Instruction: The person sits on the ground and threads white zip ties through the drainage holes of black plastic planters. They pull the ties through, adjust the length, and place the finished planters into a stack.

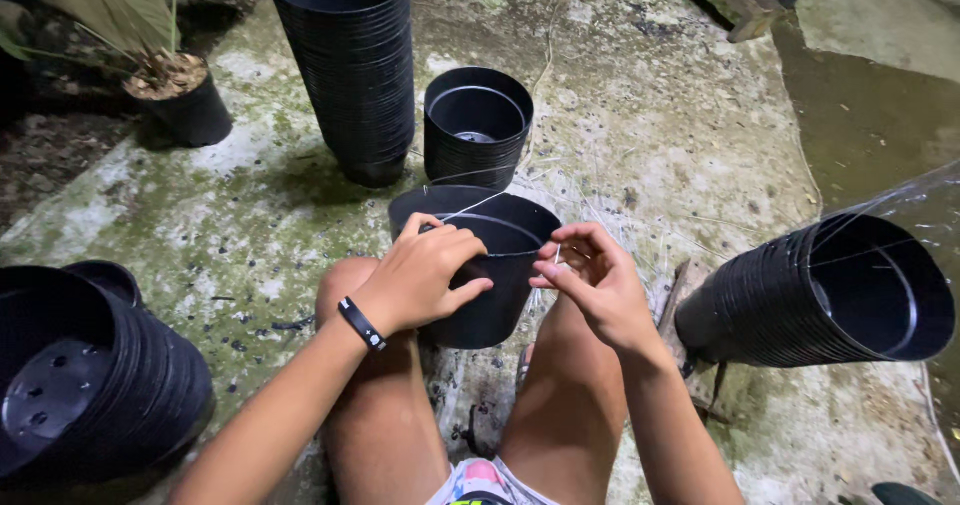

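Two hands: both work at one black plastic pot point(487, 265) tilted between the person's knees.
Left hand point(420, 277): clamped over the pot's rim.
Right hand point(590, 280): fingertips pinched together on a thin white string point(470, 207) crossing the pot's mouth.
Around: pot stacks, upright point(350, 65) and point(475, 125), lying point(820, 290) and point(90, 375), on mossy concrete point(660, 115).

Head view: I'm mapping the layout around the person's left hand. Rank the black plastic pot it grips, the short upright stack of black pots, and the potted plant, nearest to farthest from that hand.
1. Black plastic pot, between the knees, under the left hand.
2. Short upright stack of black pots, just beyond it.
3. Potted plant, far upper left.
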